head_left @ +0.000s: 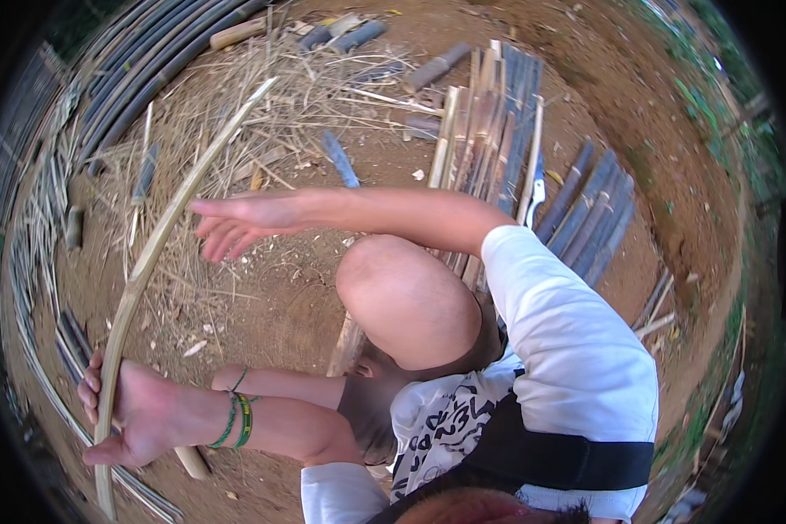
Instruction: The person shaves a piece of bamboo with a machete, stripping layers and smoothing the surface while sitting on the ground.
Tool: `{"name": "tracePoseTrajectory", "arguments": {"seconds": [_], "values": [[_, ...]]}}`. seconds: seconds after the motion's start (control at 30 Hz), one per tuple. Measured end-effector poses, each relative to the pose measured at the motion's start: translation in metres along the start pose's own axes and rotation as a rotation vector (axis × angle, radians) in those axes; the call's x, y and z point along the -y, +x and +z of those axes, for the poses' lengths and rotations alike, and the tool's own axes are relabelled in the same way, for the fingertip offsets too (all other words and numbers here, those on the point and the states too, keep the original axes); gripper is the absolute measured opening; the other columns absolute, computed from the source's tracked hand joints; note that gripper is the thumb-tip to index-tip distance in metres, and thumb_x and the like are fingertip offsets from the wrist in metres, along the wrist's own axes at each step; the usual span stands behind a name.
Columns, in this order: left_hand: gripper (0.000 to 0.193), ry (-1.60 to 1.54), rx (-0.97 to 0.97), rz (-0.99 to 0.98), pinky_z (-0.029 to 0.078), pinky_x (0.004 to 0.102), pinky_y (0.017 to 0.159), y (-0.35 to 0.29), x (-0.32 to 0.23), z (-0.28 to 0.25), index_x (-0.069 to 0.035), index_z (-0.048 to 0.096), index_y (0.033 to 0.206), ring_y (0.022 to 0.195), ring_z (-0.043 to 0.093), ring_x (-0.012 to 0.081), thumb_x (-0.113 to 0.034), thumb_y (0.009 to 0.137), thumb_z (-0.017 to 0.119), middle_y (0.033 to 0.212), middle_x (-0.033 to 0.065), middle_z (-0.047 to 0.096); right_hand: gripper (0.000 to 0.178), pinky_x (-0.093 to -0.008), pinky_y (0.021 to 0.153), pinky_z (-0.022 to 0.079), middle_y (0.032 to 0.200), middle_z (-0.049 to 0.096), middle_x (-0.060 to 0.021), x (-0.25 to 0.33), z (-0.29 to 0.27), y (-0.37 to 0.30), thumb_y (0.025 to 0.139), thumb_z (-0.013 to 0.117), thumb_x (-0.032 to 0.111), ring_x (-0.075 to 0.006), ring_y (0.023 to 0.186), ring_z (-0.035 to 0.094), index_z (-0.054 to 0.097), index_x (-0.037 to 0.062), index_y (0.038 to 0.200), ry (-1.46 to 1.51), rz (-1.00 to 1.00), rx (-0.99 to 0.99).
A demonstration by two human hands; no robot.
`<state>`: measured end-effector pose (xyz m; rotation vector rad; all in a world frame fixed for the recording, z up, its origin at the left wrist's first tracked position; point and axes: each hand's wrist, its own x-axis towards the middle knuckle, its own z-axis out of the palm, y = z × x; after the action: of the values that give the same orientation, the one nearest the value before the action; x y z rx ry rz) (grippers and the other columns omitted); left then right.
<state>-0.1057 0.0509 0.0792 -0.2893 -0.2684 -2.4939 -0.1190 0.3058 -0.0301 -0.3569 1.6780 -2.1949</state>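
Note:
A long, pale split bamboo strip [162, 231] runs aslant down the left side, slightly bowed, its far tip over a litter of shavings. Near its lower end my left hand [135, 410], with green bracelets at the wrist, has its fingers curled round the strip. My right arm reaches across from the right. Beside the strip's upper half, my right hand [240, 223] has its fingers stretched out and apart, gripping nothing. Its thumb tip lies close to the strip; whether they touch I cannot tell. My bare knee [410, 297] is bent up between the arms.
Dark bamboo poles [153, 83] lie stacked at far left, near a heap of thin strips [31, 236]. Pale shavings [271, 96] cover the ground ahead. Split bamboo lengths [485, 131] lie beyond my right arm, beside a blue-and-white tool [538, 188] and more dark pieces [589, 210].

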Motion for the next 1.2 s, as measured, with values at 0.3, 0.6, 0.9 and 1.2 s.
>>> {"name": "tracePoseTrajectory", "arguments": {"seconds": [0.3, 0.6, 0.9, 1.2], "values": [[0.044, -0.071, 0.225, -0.472, 0.036, 0.0455, 0.113, -0.059, 0.081, -0.026, -0.004, 0.073, 0.080, 0.113, 0.058, 0.0310, -0.045, 0.093, 0.066, 0.114, 0.0152, 0.066, 0.036, -0.0413, 0.086, 0.060, 0.104, 0.058, -0.0176, 0.033, -0.007, 0.004, 0.098, 0.063, 0.024, -0.0263, 0.093, 0.067, 0.044, -0.0021, 0.114, 0.398, -0.395, -0.559], [0.043, 0.583, 0.802, -0.990, 0.037, 0.0518, 0.118, -0.166, 0.192, -0.132, -0.005, 0.049, 0.136, 0.135, 0.047, 0.0259, -0.029, 0.101, 0.058, 0.143, 0.0175, 0.050, 0.037, -0.0421, 0.053, 0.057, 0.091, 0.057, -0.0108, 0.077, -0.144, -0.094, 0.091, 0.064, 0.017, -0.0223, 0.070, 0.063, 0.044, 0.0031, 0.118, 0.250, -0.780, -1.441], [0.085, 0.371, 0.799, -1.750, 0.035, 0.0482, 0.118, -0.209, 0.208, -0.133, 0.003, 0.033, 0.150, 0.139, 0.043, 0.0371, -0.065, 0.100, 0.037, 0.146, 0.0306, 0.044, 0.062, -0.0414, 0.084, 0.055, 0.106, 0.068, -0.0198, 0.047, -0.207, -0.218, 0.074, 0.079, 0.018, -0.0300, 0.095, 0.068, 0.052, -0.0042, 0.125, -0.903, -0.405, -1.885], [0.074, 0.914, 1.165, -1.627, 0.051, 0.0386, 0.087, -0.310, 0.192, -0.177, 0.008, 0.050, 0.129, 0.100, 0.063, 0.0241, -0.036, 0.081, 0.085, 0.109, 0.0196, 0.065, 0.072, -0.0455, 0.100, 0.047, 0.121, 0.062, -0.0278, -0.112, -0.170, -0.253, 0.074, 0.075, 0.018, -0.0421, 0.112, 0.061, 0.049, -0.0054, 0.137, -0.975, -0.198, -2.147]]}}
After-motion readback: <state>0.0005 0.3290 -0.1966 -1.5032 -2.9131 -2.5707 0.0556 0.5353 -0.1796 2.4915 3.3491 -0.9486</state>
